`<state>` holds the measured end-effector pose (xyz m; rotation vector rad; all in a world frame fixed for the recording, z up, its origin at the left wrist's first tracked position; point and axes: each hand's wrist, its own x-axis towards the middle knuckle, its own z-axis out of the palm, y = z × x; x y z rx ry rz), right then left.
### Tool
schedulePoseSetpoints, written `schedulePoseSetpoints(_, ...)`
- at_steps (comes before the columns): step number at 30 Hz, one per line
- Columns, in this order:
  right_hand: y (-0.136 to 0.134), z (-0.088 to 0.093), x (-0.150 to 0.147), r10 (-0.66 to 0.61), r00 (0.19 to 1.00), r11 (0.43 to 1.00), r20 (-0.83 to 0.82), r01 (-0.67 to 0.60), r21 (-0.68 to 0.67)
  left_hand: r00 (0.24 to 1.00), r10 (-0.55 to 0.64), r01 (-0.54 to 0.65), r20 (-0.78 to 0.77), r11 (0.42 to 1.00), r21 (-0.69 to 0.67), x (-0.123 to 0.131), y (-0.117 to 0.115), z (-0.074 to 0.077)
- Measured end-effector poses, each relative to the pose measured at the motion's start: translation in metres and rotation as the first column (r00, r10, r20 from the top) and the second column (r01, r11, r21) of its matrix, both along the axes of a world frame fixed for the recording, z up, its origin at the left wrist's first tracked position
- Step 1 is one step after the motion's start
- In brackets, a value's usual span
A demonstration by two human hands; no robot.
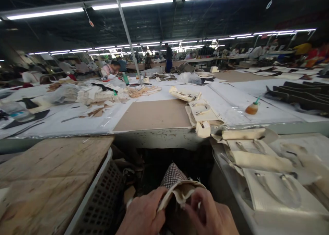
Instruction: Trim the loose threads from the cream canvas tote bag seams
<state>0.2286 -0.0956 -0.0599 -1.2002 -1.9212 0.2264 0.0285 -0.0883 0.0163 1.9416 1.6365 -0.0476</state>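
— Cream-edged checked piece (174, 178): location, by the head view?
— Held low before the table (164, 139), between the perforated basket (100, 197) and the overlapping cream pieces with handles (275, 183).
— Condition of hands?
— Left hand (146, 209): closed, thumb and fingers gripping the rim of the opening. Right hand (209, 211): fingers bent, close together at the opposite side of the rim; pinching or merely touching, cannot tell.
— Step in hand?
— Judged as working the rim by fingertip.
— Next move, requirements?
— Likely steady hold on the left, fine fingertip control on the right, soft edge kept from folding.
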Motion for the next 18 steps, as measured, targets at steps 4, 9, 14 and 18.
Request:
schedulePoseSetpoints(4, 0.008, 0.011, 0.004, 0.003, 1.000, 0.996, 0.012, -0.002, -0.085, 0.999, -0.045, 0.045, 0.011, 0.999, 0.009, 0.002, 0.003, -0.010)
schedulePoseSetpoints(9, 0.015, 0.016, 0.007, 0.119, 0.992, 0.983, 0.036, -0.113, -0.146, 0.998, -0.061, 0.060, 0.023, 0.998, 0.022, 0.004, 0.007, -0.009)
schedulePoseSetpoints(14, 0.018, 0.018, 0.001, 0.025, 0.981, 0.998, 0.191, -0.012, -0.067, 0.997, -0.079, 0.078, 0.013, 0.997, 0.025, 0.006, 0.006, -0.009)
schedulePoseSetpoints(18, 0.024, 0.033, -0.002, 0.124, 0.954, 0.992, 0.274, -0.125, -0.015, 0.997, -0.080, 0.079, 0.021, 0.996, 0.030, 0.008, 0.004, -0.006)
